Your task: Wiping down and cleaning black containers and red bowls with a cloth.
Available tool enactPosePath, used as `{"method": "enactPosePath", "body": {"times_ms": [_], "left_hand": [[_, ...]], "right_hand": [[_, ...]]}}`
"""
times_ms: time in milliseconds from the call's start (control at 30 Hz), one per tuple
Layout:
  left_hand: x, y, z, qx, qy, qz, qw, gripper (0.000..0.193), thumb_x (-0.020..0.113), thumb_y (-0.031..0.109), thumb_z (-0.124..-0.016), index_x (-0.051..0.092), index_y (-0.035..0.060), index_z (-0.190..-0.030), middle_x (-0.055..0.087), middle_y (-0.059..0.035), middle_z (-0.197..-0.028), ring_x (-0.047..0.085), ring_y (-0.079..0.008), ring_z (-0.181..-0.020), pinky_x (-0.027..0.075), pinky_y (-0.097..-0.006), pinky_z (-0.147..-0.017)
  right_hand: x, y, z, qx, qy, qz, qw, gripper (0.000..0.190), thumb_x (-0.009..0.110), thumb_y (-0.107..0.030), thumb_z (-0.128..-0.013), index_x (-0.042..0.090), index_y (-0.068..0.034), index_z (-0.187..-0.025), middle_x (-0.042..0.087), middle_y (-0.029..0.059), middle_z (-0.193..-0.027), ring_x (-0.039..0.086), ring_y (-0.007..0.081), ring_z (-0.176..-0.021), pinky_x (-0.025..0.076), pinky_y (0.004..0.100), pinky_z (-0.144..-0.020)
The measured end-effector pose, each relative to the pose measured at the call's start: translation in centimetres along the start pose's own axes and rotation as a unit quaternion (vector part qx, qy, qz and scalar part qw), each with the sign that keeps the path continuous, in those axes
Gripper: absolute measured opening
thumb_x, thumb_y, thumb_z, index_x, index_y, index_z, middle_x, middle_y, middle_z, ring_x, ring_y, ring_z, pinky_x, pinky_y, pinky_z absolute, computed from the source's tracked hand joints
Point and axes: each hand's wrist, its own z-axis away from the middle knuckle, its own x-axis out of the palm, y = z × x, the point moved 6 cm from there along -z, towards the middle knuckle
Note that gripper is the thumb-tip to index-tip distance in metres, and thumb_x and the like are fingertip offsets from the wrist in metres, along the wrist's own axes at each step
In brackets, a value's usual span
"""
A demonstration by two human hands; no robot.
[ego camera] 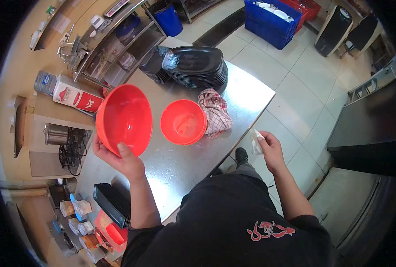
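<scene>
My left hand (123,159) grips the lower rim of a red bowl (126,116), thumb inside and fingers beneath. The bowl is tilted so its shiny inside faces me, above the left part of a stainless-steel table (181,163). A small wad of white tissue or cloth (256,142) is pinched in my right hand (272,150), out past the table's edge over the floor. On the table sits a short stack of red bowls (183,121), with water drops inside the top one. A crumpled checked cloth (214,115) lies against that stack.
Stacked black plates (196,66) stand at the table's far end. Black trays (111,203) and a red container (113,230) are at the near left. A white carton (78,93) stands along the left side. Blue crates (269,25) holding white dishes rest on the tiled floor.
</scene>
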Motion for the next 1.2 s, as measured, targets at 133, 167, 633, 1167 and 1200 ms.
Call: {"method": "enactPosePath", "body": {"times_ms": [133, 167, 633, 1167, 1200], "left_hand": [[0.4, -3.5, 2.5, -0.151, -0.044, 0.025, 0.987, 0.058, 0.054, 0.038, -0.090, 0.032, 0.0011, -0.129, 0.043, -0.0144, -0.124, 0.045, -0.0231, -0.117, 0.037, -0.0352, -0.099], [0.5, -3.7, 2.7, -0.152, -0.039, 0.017, 0.987, 0.058, 0.054, 0.038, -0.090, 0.032, 0.0011, -0.129, 0.043, -0.0144, -0.124, 0.045, -0.0231, -0.117, 0.037, -0.0352, -0.099], [-1.7, -1.4, 7.6, -0.190, -0.115, -0.020, 0.975, 0.062, 0.059, 0.037, -0.088, 0.034, -0.0019, -0.130, 0.046, -0.0142, -0.123, 0.046, -0.0226, -0.114, 0.036, -0.0353, -0.099], [-16.7, -2.1, 9.7, -0.153, -0.003, 0.025, 0.988, 0.057, 0.056, 0.033, -0.089, 0.037, -0.0037, -0.127, 0.050, -0.0167, -0.119, 0.050, -0.0237, -0.109, 0.039, -0.0361, -0.095], [-16.7, -2.1, 9.6, -0.146, -0.015, -0.012, 0.989, 0.056, 0.056, 0.032, -0.089, 0.036, -0.0036, -0.127, 0.050, -0.0169, -0.119, 0.050, -0.0239, -0.109, 0.039, -0.0363, -0.094]], "right_hand": [[2.9, -2.8, -2.8, -0.003, -0.064, 0.010, 0.998, 0.023, 0.053, -0.011, -0.091, 0.058, 0.000, -0.110, 0.061, 0.0039, -0.095, 0.057, 0.0102, -0.084, 0.046, 0.0244, -0.074], [4.2, -3.9, -3.0, -0.012, -0.087, 0.017, 0.996, 0.022, 0.054, -0.010, -0.091, 0.059, 0.000, -0.110, 0.061, 0.0037, -0.096, 0.057, 0.0103, -0.084, 0.046, 0.0247, -0.074], [26.3, -10.7, 3.3, -0.644, -0.304, 0.396, 0.580, 0.037, 0.055, -0.012, -0.072, 0.061, 0.000, -0.106, 0.056, 0.0084, -0.116, 0.053, 0.0230, -0.104, 0.051, 0.0336, -0.081], [35.5, -6.1, 12.7, -0.574, -0.366, 0.418, 0.602, 0.039, 0.055, -0.004, -0.076, 0.057, -0.003, -0.115, 0.058, 0.0125, -0.116, 0.057, 0.0290, -0.103, 0.049, 0.0390, -0.085], [35.6, -3.6, 13.0, -0.562, -0.347, 0.481, 0.576, 0.040, 0.055, -0.005, -0.076, 0.055, -0.002, -0.116, 0.057, 0.0123, -0.118, 0.056, 0.0277, -0.105, 0.049, 0.0387, -0.084]]}}
